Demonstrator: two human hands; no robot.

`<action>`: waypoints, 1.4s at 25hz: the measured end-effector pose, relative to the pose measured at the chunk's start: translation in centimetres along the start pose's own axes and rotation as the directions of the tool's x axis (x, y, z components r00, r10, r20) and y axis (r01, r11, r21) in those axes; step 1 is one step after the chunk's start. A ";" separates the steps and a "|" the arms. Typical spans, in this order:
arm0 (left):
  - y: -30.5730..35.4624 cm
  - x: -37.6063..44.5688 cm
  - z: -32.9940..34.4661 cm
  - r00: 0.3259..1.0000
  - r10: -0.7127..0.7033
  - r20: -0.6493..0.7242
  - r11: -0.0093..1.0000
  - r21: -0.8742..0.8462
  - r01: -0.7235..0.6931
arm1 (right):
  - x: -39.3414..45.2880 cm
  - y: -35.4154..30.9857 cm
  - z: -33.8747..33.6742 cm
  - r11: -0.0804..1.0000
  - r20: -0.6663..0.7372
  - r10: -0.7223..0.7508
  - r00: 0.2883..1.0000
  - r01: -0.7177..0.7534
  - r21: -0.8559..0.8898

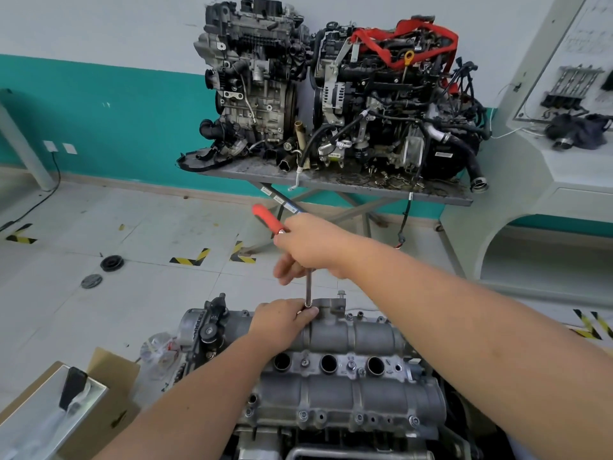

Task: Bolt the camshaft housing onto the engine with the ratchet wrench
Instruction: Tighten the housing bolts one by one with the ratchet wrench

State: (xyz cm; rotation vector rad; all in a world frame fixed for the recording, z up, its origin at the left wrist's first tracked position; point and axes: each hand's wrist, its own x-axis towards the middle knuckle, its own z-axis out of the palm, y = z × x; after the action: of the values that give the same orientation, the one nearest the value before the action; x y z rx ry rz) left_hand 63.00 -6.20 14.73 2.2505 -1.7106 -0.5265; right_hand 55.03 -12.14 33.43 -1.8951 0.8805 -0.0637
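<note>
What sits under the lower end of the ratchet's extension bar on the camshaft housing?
The extension bar ends in a socket at the far edge of the camshaft housing, steadied by the left hand. The bolt beneath is covered by socket and fingers.

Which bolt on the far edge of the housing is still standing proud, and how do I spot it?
Start at the grey camshaft housing in the foreground. Follow its far edge right of the ratchet wrench extension. The unseated bolt stands upright on the raised boss, head well clear, unlike the flush bolts nearer you.
</note>
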 end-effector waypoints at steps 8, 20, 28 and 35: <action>0.2 0.0 -2.2 0.989 0.014 0.149 0.967 -0.254 0.025 | 0.8 4.2 3.4 0.482 -0.429 -0.041 0.903 0.394 0.783; 0.2 0.7 -1.9 0.979 0.049 0.196 0.989 -0.145 -0.020 | -0.7 3.8 0.3 0.176 -0.025 -0.722 0.691 0.149 -0.973; -0.4 1.0 -0.8 0.993 0.011 0.121 0.989 -0.145 0.007 | -0.4 0.8 -0.5 0.872 -0.108 0.148 0.983 -0.078 0.484; -0.3 1.5 -0.3 0.992 -0.037 0.119 0.994 -0.096 0.049 | 0.5 5.6 2.7 0.580 -0.535 -0.056 0.843 0.464 0.669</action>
State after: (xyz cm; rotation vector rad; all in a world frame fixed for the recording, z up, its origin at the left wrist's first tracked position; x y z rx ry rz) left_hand 63.77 -7.57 14.65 2.2306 -1.6538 -0.7503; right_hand 53.49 -11.67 27.43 -1.1326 0.6738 -0.9909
